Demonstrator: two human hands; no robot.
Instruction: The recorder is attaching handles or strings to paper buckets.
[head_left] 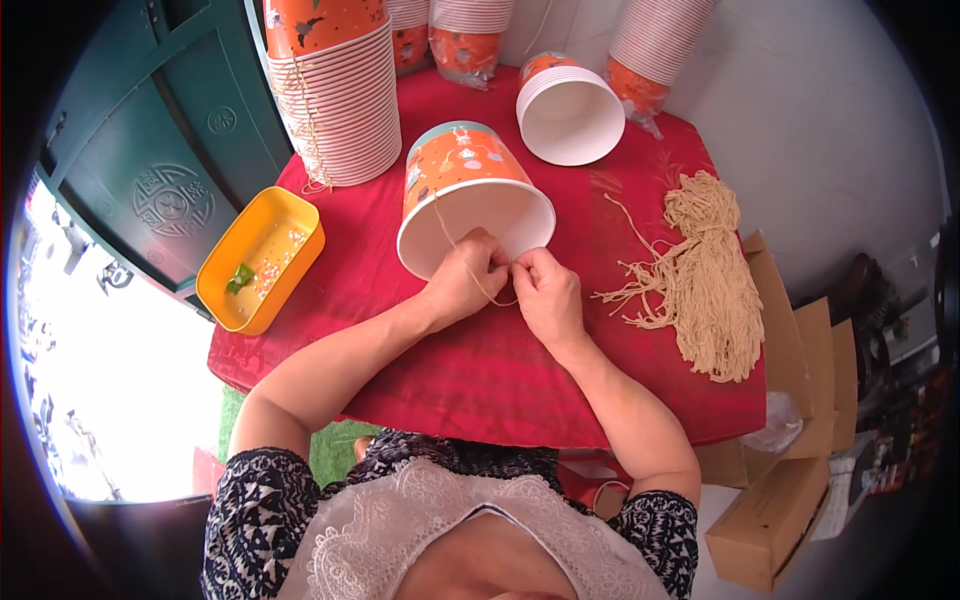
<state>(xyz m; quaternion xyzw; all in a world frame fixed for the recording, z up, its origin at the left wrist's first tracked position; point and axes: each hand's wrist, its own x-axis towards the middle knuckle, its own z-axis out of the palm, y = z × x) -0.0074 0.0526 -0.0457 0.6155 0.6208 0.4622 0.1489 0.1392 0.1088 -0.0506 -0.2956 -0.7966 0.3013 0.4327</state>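
An orange paper bucket (465,165) with a white inside lies tilted on the table, its mouth facing me. A thin beige string (450,232) hangs from its upper left side and loops down across my left wrist to my fingers. My left hand (468,275) is closed, its fingers curled in front of the bucket's mouth. Beside it, at the lower right rim, my right hand (550,298) pinches with thumb and forefinger, close to the left fingertips. Both hands appear to grip the string; the exact pinch point is mostly hidden by the fingers.
A tall bucket stack (335,110) stands far left, strings hanging down it. Below it sits a yellow tray (312,232) with small bits and a green piece. Nested white-mouthed buckets (570,118) lie behind. A bundle of beige strings (715,280) lies right; cardboard boxes (770,520) stand beyond the table.
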